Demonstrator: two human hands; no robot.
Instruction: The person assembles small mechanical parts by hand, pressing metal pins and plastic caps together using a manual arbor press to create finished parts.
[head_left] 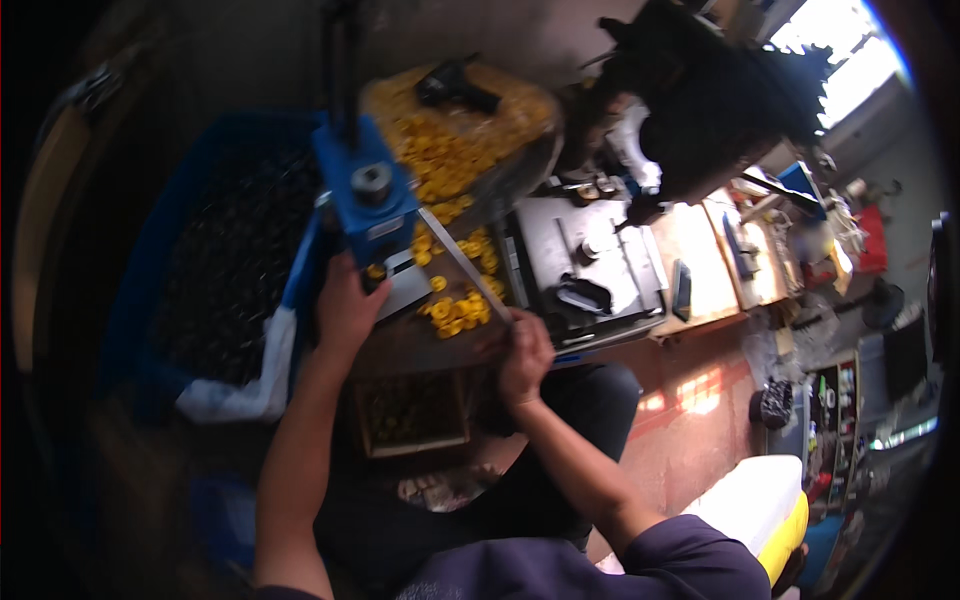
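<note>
A blue bench press [365, 190] stands upright at the left of the work surface. My left hand [345, 305] is at its base, the thumb and fingers curled beside a small yellow piece [376, 271]. The press partly hides these fingers, so I cannot make out what they hold. My right hand [525, 355] is closed around the lower end of a long thin metal bar [465, 265], which slants up toward the press. Several small yellow round parts [457, 315] lie loose between my hands, beside a pale metal plate [403, 290].
Left of the press, a blue bin [135, 290] holds many dark small parts. Behind, a pan-like tray [545, 125] carries more yellow parts and a black tool [457, 85]. To the right sit a white-topped panel [540, 230] and a phone-like dark object [682, 290]. A wooden drawer [415, 450] is below.
</note>
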